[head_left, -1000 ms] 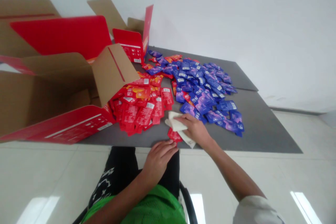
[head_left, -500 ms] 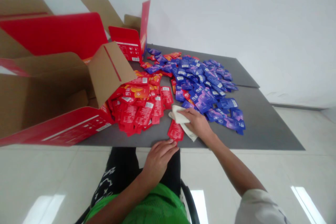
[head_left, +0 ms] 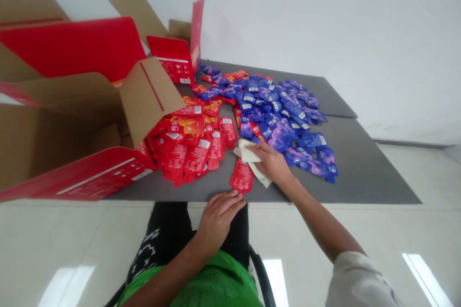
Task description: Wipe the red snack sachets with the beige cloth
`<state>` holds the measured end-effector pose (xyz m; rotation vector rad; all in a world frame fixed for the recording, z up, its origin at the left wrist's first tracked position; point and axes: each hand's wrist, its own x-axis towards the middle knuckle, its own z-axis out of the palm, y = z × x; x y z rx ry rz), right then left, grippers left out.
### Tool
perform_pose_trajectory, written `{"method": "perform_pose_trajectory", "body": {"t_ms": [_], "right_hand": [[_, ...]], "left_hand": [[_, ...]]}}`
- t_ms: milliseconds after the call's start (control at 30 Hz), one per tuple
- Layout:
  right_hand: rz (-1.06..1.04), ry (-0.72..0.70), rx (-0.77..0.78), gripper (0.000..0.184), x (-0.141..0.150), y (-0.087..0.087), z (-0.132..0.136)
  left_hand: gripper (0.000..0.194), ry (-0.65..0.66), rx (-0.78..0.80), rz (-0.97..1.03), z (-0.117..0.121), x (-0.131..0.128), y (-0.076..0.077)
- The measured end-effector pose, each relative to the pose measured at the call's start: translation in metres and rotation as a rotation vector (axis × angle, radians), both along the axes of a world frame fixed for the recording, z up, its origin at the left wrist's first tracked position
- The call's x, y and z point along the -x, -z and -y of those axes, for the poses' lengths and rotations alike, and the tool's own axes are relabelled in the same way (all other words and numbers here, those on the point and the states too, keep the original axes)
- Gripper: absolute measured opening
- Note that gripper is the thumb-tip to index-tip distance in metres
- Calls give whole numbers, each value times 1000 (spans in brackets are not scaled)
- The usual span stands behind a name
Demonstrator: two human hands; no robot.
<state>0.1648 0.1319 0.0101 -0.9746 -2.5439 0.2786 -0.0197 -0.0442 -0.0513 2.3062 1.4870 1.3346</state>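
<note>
Lying between left hand (head_left: 220, 215) and right hand (head_left: 272, 165), a red printed sachet (head_left: 241, 176) narrows to a tip at the left's extended fingers, its far end covered by a cream cloth (head_left: 248, 152) that the right grips. Red sachets (head_left: 196, 156) heap beyond the left, beside an open carton (head_left: 97, 172); blue sachets (head_left: 279, 133) crowd past the right.

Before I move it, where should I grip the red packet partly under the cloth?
Probably pinch the red packet by its bare left edge, from the left: it lies flat, cloth over its far end, left hand at its near end.
</note>
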Motion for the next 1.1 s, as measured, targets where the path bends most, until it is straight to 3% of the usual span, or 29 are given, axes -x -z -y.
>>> {"method": "perform_pose_trajectory", "body": {"t_ms": [67,233,333,433,500,700,800,933,1033,1100], "right_hand": [[-15,-15,-17,53,-1,-5,6],[-38,-236,80,50,5,-1,49],[-13,-174,97,51,8,4,30],[20,-23,1,50,6,0,-3],[13,-1,-33,51,3,-6,-4],[-20,-231,89,47,3,2,51],[-7,-152,102,44,6,7,31],[9,-19,24,47,4,-7,3],[-21,-142,50,51,4,-17,29],[-12,-224,87,47,5,-14,52]], "left_hand": [[28,-2,-4,6,0,0,0],[33,-17,74,-39,2,0,0],[32,-4,64,-36,2,1,0],[30,2,43,-24,1,1,0],[30,0,34,-18,1,0,0],[33,-28,79,-67,2,1,-2],[33,-4,76,-67,1,1,-4],[31,1,61,-46,1,1,-5],[33,-13,48,-49,1,1,-4],[34,-29,52,-79,2,2,-5]]}}
